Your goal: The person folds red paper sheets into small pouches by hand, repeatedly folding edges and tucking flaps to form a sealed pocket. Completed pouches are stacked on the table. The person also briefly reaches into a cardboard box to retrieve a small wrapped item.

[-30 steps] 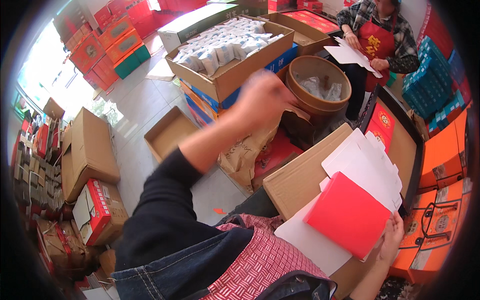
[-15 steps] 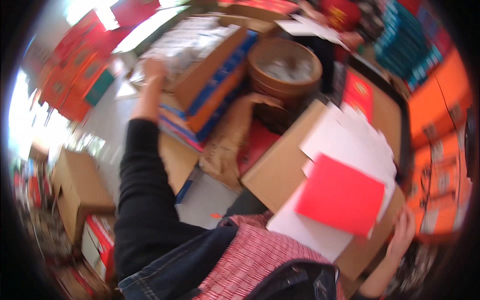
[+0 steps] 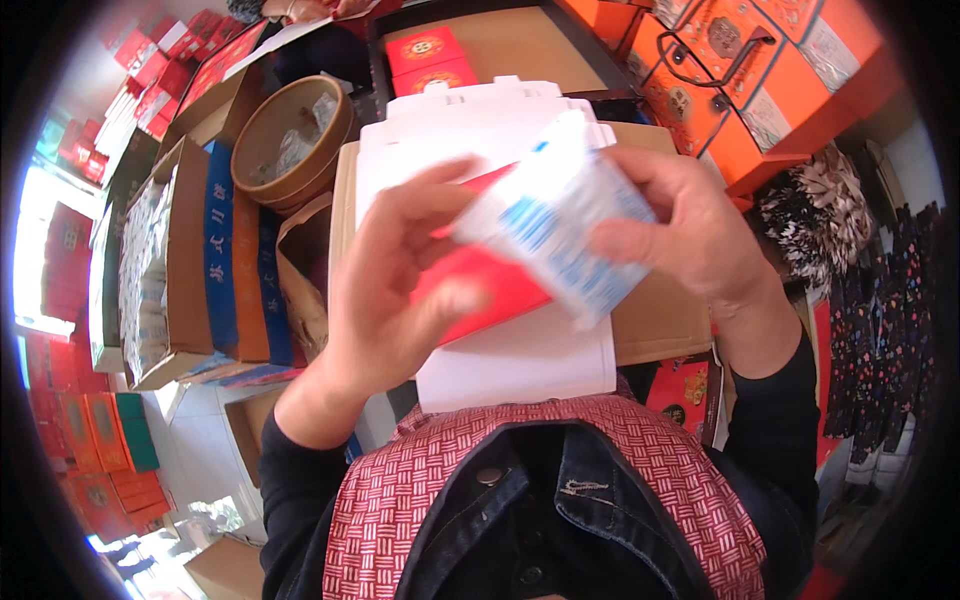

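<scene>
My right hand (image 3: 705, 225) grips a small white plastic packet with blue print (image 3: 560, 210), thumb on its near face. The packet is tilted over a red square (image 3: 485, 300), partly hidden by it. Beside the packet's left corner, my left hand (image 3: 385, 270) is open, its fingers curved and apart and its thumb blurred; whether it touches the packet I cannot tell. Beneath the red square lies a flat white die-cut carton (image 3: 520, 365), resting on a brown cardboard piece (image 3: 650, 325) in front of me.
At the left stands a carton with blue bands (image 3: 215, 240) full of small white packets (image 3: 150, 270). Beyond it is a round brown tub (image 3: 270, 130) with clear plastic inside. A black-rimmed tray (image 3: 520, 45) holds red boxes (image 3: 425, 60). Orange boxes (image 3: 700, 110) are stacked at the right; another person's hands (image 3: 305, 10) show far off.
My left hand has come back from the carton of packets to above the red square. My right hand has risen from the cardboard's edge and now holds a white packet. The view has turned right.
</scene>
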`<action>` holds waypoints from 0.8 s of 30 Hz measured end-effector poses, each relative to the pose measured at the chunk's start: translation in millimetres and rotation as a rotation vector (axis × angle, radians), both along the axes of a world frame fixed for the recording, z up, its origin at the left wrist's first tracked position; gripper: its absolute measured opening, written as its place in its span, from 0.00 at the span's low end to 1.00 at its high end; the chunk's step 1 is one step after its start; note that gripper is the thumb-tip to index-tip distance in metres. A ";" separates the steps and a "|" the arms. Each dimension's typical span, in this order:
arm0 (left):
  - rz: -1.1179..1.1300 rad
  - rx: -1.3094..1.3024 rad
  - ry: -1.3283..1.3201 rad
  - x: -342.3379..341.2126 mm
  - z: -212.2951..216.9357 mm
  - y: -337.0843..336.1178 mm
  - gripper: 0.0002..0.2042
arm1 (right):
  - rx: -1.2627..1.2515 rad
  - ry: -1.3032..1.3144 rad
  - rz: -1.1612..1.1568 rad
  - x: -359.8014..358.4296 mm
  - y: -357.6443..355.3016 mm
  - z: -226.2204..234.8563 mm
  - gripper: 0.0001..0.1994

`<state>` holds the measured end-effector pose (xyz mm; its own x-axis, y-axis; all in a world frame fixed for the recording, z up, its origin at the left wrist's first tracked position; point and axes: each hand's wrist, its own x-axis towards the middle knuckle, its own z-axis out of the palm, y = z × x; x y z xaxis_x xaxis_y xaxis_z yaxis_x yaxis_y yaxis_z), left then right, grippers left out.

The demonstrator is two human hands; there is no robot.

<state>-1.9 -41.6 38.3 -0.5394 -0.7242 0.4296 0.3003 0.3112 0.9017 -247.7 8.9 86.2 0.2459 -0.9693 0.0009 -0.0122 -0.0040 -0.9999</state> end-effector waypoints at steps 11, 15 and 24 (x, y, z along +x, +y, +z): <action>0.120 -0.541 -0.887 59.4 -52.5 -22.3 0.64 | -0.093 0.602 0.188 -105.0 -52.2 -59.0 0.15; 0.101 -0.577 -0.916 52.5 -42.7 -27.5 0.60 | -0.142 0.321 -0.085 -93.2 -83.1 -58.8 0.15; 0.195 -0.327 -0.783 28.7 -38.6 0.4 0.46 | 0.525 0.164 -0.084 -57.8 35.8 -50.4 0.22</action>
